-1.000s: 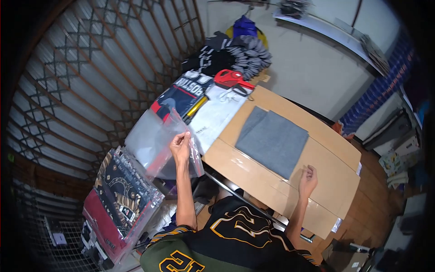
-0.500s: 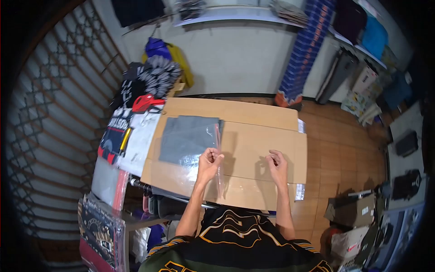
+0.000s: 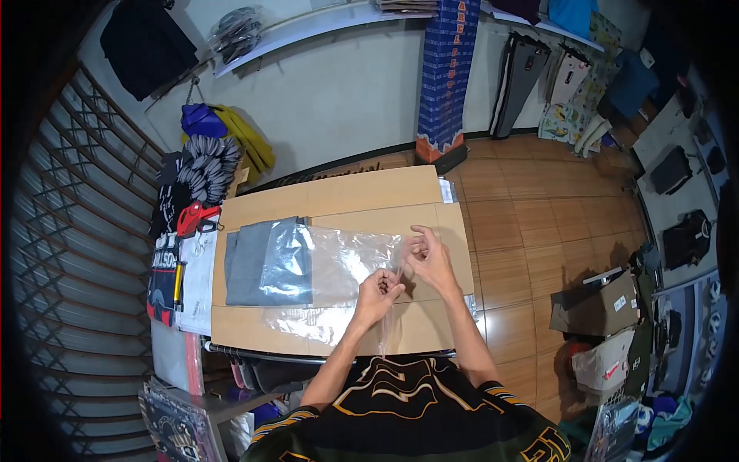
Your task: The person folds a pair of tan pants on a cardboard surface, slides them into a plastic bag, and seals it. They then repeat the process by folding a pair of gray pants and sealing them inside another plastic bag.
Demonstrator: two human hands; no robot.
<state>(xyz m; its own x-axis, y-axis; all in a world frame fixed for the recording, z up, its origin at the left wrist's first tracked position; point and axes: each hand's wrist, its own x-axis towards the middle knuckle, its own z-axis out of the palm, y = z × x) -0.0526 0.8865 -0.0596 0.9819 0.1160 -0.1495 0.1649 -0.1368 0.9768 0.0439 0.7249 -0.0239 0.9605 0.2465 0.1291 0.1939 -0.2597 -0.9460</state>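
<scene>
A clear plastic bag point(image 3: 350, 258) lies over the cardboard point(image 3: 339, 208), its left part overlapping a folded grey garment point(image 3: 246, 269). My left hand point(image 3: 377, 299) is closed, pinching the bag's right edge low down. Further up that same edge, my right hand point(image 3: 429, 260) has its thumb and fingers drawn together on the plastic, with the index finger raised. The bag's lower corner hangs toward the near side of the cardboard.
Left of the cardboard are a red tape dispenser point(image 3: 197, 219), a yellow cutter point(image 3: 178, 285) and a white package point(image 3: 198, 277). Patterned clothes point(image 3: 208, 173) are piled behind them. A blue wrapped pillar point(image 3: 443, 85) stands beyond, and an open carton point(image 3: 596, 304) sits at right.
My view has turned to the right. The bag's edge has moved right, away from the garment, with my left hand. My right hand has come from apart onto that edge.
</scene>
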